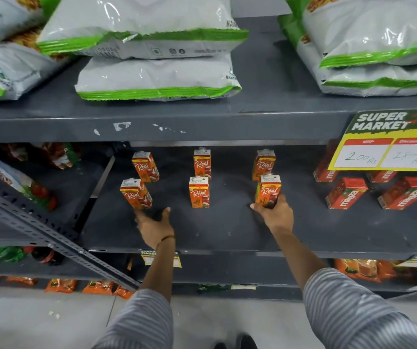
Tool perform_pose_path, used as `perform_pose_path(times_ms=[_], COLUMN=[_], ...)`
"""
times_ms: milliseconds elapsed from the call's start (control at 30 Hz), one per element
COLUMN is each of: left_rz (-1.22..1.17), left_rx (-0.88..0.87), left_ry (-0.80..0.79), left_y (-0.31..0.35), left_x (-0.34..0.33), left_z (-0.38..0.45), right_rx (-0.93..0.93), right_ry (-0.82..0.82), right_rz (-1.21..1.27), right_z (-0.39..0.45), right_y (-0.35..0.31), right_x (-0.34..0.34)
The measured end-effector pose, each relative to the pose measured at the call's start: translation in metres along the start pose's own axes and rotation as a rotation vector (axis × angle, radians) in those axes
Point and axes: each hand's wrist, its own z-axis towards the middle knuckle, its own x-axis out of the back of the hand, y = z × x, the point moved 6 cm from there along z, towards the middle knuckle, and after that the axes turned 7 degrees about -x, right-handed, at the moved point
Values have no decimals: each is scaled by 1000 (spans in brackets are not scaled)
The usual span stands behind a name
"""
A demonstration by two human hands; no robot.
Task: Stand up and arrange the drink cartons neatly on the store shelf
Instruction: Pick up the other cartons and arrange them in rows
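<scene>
Six small orange "Real" drink cartons upright on dark grey metal shelf [227,230], two rows of three, spaced apart.
Right hand [275,214]: fingers wrapped round base of front-right carton [267,191].
Left hand [154,225]: fingers spread wide, fingertips at base of front-left carton [135,193], no grip.
Front-middle carton [199,192] untouched.
Red "maaza" cartons [347,193] lie flat, far right.

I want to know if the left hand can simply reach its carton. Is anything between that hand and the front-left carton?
Nothing visible. The left hand is open just below the front-left carton, with only bare shelf between them. The right hand grips the front-right carton, well apart.
</scene>
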Motion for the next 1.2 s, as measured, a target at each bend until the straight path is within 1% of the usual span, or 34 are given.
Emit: perform_pose_path(times_ms=[167, 300, 433, 633, 900, 1000, 1100, 1167, 1200], left_rz=[95, 151, 202, 204, 120, 77, 74, 111, 129], left_rx=[55, 77, 103, 89, 68, 45, -43, -140, -195], left_ry=[-28, 20, 28, 34, 46, 43, 3, -75, -140], left_y=[4, 9, 11, 15, 3, -9, -13, -6, 0], left_x=[15, 23, 27, 29, 26, 19, 1, -20, -35], left_z=[31, 37, 37, 36, 29, 14, -17, -54, -76], right_rx=[4, 0, -2, 4, 27, 49, 48, 46, 39], right_ry=[-21, -39, -54, -60, -85, -35, 91, 189, 224], right_rz=[4, 8, 18, 25, 38, 54, 68, 87, 98], right_z=[0, 1, 4, 5, -1, -11, -20, -23, -22], right_y=[0, 1, 0, 2, 5, 18, 41, 58, 67], right_x=[1, 1, 2, 2, 4, 15, 40, 63, 74])
